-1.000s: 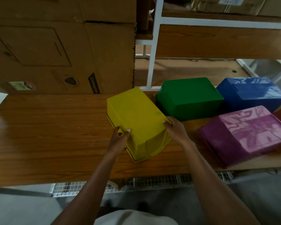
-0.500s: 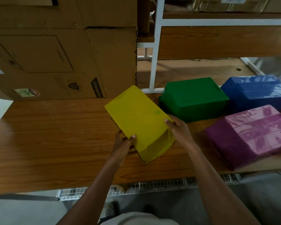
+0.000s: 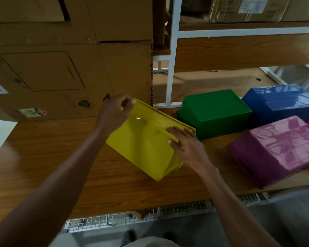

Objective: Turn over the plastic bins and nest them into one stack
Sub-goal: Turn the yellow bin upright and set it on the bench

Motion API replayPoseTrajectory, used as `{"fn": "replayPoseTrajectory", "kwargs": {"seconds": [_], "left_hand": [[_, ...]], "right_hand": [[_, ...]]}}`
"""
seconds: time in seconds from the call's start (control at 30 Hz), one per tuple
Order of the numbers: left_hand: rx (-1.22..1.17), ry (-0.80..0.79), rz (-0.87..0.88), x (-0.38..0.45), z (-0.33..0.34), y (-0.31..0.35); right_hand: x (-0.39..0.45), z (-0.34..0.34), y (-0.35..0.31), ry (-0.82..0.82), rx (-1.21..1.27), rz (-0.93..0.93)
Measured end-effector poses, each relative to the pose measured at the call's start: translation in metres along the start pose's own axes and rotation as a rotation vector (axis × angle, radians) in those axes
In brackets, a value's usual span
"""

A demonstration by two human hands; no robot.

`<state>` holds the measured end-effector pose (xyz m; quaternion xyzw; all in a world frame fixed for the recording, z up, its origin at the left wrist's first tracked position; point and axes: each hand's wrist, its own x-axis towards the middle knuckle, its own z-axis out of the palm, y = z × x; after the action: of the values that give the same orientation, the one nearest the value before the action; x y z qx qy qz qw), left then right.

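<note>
Dim, soft — glare at right.

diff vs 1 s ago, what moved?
The yellow bin has been tipped up off the shelf, rim now away from the person. The left hand moved from the near edge to grip the far rim; the right hand now presses flat. Green, blue and purple bins stayed upside down.

A long wood-grain shelf board [image 3: 43, 157] runs across the view, dimly lit. Stacked brown cardboard boxes [image 3: 61, 68] stand at its rear left. Right of the boxes rises a white metal shelf frame [image 3: 173, 50]. White wire mesh [image 3: 150, 213] lines the board's near edge, above grey floor [image 3: 284, 220].
</note>
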<state>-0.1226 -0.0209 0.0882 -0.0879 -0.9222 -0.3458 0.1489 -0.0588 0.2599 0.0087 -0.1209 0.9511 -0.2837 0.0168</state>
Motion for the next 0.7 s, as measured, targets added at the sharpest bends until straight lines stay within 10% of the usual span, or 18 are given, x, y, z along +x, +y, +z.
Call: {"fn": "replayPoseTrajectory", "kwargs": {"seconds": [0.33,0.7], "left_hand": [[0.449,-0.962,0.025,0.112,0.054,-0.035],[-0.026,-0.696,-0.043,0.061,0.011,-0.041]], "right_hand": [[-0.027,0.007,-0.005,-0.034,0.067,-0.077],[-0.002,-0.001,-0.010,0.274,0.121,0.015]]}}
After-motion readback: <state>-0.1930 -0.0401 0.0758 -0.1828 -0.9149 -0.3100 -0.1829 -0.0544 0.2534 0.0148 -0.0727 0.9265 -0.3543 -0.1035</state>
